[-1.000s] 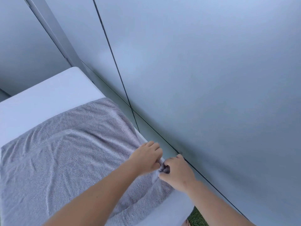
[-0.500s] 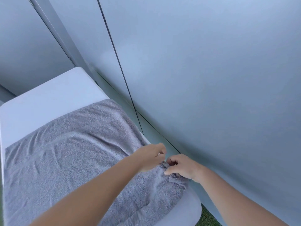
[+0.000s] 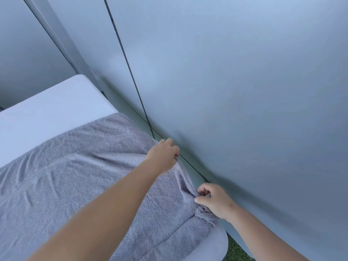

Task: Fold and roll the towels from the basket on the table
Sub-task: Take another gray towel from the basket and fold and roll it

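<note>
Grey terry towel (image 3: 75,185) lies spread over white table (image 3: 56,106), wrinkled, one edge along table side next to grey wall panel (image 3: 244,91). Left hand (image 3: 163,157): fingers curled round that edge, gripping it. Right hand (image 3: 214,200): thumb and fingers pinch same edge near bunched corner. Judgement: towel soft, limp, light, pile not slippery; likely sags between grips. Best hold: hem at two spread points, kept taut for straight fold.

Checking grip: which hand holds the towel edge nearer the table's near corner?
The right hand, pinching the towel by that corner; the left hand grips farther along the edge.
</note>
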### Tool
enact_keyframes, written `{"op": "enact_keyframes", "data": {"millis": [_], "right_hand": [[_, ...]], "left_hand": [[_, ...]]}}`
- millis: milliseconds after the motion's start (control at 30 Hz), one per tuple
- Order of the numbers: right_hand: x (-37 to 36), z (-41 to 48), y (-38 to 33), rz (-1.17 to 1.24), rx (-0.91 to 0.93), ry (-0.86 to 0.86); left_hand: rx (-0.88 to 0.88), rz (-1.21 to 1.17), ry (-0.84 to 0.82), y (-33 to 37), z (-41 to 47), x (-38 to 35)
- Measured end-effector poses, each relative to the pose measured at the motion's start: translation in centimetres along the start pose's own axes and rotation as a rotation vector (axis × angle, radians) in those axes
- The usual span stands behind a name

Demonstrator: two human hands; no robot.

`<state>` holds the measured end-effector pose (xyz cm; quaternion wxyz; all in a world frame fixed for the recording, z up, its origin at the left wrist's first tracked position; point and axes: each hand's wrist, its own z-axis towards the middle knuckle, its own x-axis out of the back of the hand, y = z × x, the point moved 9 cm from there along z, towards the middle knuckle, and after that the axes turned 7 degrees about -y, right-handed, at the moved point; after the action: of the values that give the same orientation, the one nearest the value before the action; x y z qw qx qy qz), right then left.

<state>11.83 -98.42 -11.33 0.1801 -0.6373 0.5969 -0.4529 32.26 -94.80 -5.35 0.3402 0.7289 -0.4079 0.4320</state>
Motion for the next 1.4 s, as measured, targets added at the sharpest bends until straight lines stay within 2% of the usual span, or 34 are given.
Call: {"op": "enact_keyframes", "data": {"millis": [100, 167, 267, 333, 400, 500, 600, 700, 833, 967, 1067, 1167, 1300, 1400], "right_hand": [[2.2, -2.1, 1.0, 0.069, -0.046, 0.132], [3.5, -4.7, 0.9, 0.088, -0.003, 0.208], [3.5, -8.6, 0.7, -0.003, 0.123, 0.238], [2.2, -9.7, 1.0, -0.09, 0.179, 0.168], [1.4, -9.9, 1.1, -0.184, 0.234, 0.137], [1.5, -9.8, 0.6, -0.23, 0.294, 0.17], [1.9, -9.7, 0.8, -0.097, 0.246, 0.211], [1.8, -9.3, 2.3, 0.098, 0.109, 0.254], [0.9, -9.0, 3.6, 0.437, 0.028, 0.259], [0.3, -8.7, 4.6, 0.555, -0.021, 0.247], [-0.1, -8.6, 5.4, 0.65, -0.051, 0.198], [-0.6, -8.6, 6.0, 0.655, -0.098, 0.12], [-0.8, -8.8, 5.3, 0.539, -0.116, 0.048], [0.1, -9.2, 5.5, 0.479, -0.081, 0.116]], "left_hand": [[0.083, -0.208, 0.165, -0.2, -2.9, 0.3], [0.066, -0.33, 0.222, 1.2, -6.8, -1.0], [-0.054, -0.443, 0.105, 5.7, -12.7, -5.6], [-0.155, -0.5, 0.05, 8.0, -14.3, -8.2], [-0.237, -0.469, 0.031, 9.4, -13.8, -9.3], [-0.272, -0.403, 0.025, 10.2, -11.9, -9.1], [-0.298, -0.433, 0.002, 10.8, -10.3, -8.1], [-0.194, -0.599, -0.122, 10.5, -8.8, -8.0], [-0.074, -0.824, -0.305, 10.3, -8.0, -9.3], [-0.083, -0.883, -0.405, 10.6, -7.1, -9.5], [-0.1, -0.869, -0.531, 11.4, -6.8, -9.6], [-0.105, -0.736, -0.624, 12.1, -6.2, -9.4], [-0.151, -0.508, -0.67, 13.8, -4.9, -8.2], [-0.184, -0.443, -0.686, 14.4, -4.6, -7.8]]}}
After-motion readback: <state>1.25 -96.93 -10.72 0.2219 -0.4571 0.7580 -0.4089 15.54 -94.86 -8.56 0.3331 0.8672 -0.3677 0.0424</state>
